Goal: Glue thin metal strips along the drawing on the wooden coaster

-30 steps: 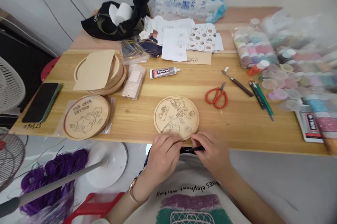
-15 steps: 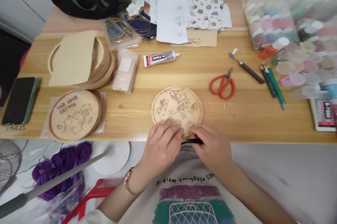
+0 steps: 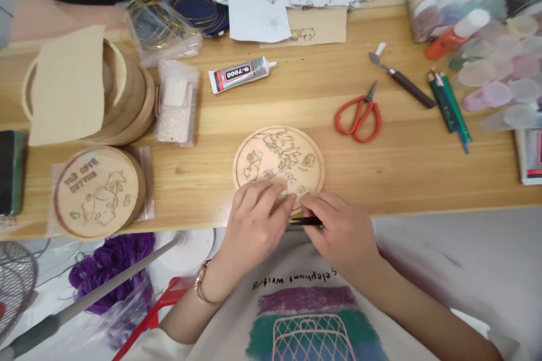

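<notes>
A round wooden disc (image 3: 278,159) with a line drawing of flowers lies near the table's front edge. My left hand (image 3: 254,225) rests curled at the disc's near rim, fingertips pinched against its lower part; what they pinch is too small to make out. My right hand (image 3: 341,231) sits just right of it, closed on thin black tweezers (image 3: 305,221) that point left towards the left fingertips. Both hands hover over the table edge, above my printed shirt.
Red scissors (image 3: 359,117), a palette knife (image 3: 402,81), green pens (image 3: 449,108) and a B-7000 glue tube (image 3: 239,73) lie behind the disc. Another drawn disc (image 3: 96,191) and stacked wooden rings (image 3: 127,101) sit left. Coloured jars (image 3: 486,61) crowd the right. A fan pole (image 3: 93,293) stands below left.
The view has tilted down and closer. Both hands have crept up onto the disc's near rim, still joined around the tweezers.
</notes>
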### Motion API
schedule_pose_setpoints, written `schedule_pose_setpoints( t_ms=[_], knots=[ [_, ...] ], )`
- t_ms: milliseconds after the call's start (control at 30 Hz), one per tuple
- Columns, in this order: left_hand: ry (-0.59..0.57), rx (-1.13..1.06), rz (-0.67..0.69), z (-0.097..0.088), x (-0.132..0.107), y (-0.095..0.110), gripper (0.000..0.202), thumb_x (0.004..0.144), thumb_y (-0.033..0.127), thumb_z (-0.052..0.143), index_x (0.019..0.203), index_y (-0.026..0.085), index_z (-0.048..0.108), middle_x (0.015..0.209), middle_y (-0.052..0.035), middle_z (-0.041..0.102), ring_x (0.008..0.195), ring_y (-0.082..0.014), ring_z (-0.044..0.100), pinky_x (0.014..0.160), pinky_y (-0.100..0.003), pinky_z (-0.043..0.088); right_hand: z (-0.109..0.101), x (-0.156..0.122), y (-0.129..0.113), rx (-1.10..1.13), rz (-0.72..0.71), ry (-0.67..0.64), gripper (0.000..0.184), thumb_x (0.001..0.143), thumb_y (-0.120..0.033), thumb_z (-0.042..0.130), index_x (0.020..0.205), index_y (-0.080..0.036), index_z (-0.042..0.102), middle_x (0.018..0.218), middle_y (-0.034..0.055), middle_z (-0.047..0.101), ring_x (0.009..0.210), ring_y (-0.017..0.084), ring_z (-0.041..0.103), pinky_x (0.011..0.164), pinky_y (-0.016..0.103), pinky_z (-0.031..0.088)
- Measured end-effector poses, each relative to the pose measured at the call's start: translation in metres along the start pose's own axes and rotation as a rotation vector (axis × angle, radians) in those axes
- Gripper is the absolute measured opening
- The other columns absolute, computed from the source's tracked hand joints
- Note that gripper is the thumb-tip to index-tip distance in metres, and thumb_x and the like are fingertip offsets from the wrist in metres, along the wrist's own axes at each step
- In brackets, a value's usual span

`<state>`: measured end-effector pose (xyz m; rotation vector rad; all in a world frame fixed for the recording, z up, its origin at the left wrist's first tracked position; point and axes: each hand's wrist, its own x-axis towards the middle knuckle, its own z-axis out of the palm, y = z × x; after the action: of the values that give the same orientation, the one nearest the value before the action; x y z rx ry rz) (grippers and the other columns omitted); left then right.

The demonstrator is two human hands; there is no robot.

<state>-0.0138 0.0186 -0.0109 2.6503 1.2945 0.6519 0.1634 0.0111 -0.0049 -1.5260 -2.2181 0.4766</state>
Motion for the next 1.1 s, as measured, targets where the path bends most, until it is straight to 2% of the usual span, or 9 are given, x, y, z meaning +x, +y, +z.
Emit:
schedule_pose_setpoints(
  t_ms=[300, 667, 900, 1100],
  knots=[
    [-0.049, 0.037, 0.056, -0.004, 0.003, -0.005, 0.020, 0.091, 0.015, 0.056, 0.109, 0.016, 0.065, 0.110, -0.0111, 0.063, 0.107, -0.0256, 0.051, 0.091, -0.043, 0.045, 0.000, 0.000, 0.002, -0.037, -0.019, -0.018, 0.014, 0.078, -0.009, 0.051, 0.077, -0.019, 0.062, 0.070, 0.0007, 0.064, 0.065, 0.015, 0.057, 0.055, 0.028, 0.036],
    [-0.114, 0.116, 0.239, -0.013, 0.016, -0.014, 0.019, 0.095, 0.013, 0.048, 0.106, 0.011, 0.064, 0.099, -0.0105, 0.065, 0.100, -0.0232, 0.054, 0.087, -0.040, 0.046, -0.008, 0.001, 0.010, -0.238, -0.248, -0.144, 0.024, 0.087, -0.008, 0.044, 0.093, -0.014, 0.066, 0.077, 0.0050, 0.067, 0.066, 0.016, 0.056, 0.053, 0.029, 0.035],
    [-0.170, 0.123, 0.285, -0.015, 0.018, -0.018, 0.022, 0.098, 0.016, 0.044, 0.109, 0.013, 0.062, 0.100, -0.0095, 0.065, 0.104, -0.0218, 0.054, 0.089, -0.041, 0.047, -0.009, 0.006, 0.008, -0.274, -0.302, -0.104, 0.028, 0.086, -0.003, 0.043, 0.083, -0.015, 0.068, 0.069, 0.0046, 0.063, 0.059, 0.015, 0.053, 0.050, 0.030, 0.033],
    [-0.170, 0.137, 0.316, -0.016, 0.019, -0.020, 0.022, 0.098, 0.016, 0.044, 0.109, 0.013, 0.062, 0.100, -0.0082, 0.066, 0.103, -0.0209, 0.055, 0.088, -0.040, 0.047, -0.010, 0.005, 0.011, -0.282, -0.313, -0.112, 0.032, 0.088, -0.005, 0.038, 0.090, -0.016, 0.069, 0.073, 0.0046, 0.066, 0.062, 0.014, 0.054, 0.051, 0.028, 0.035]
  ],
)
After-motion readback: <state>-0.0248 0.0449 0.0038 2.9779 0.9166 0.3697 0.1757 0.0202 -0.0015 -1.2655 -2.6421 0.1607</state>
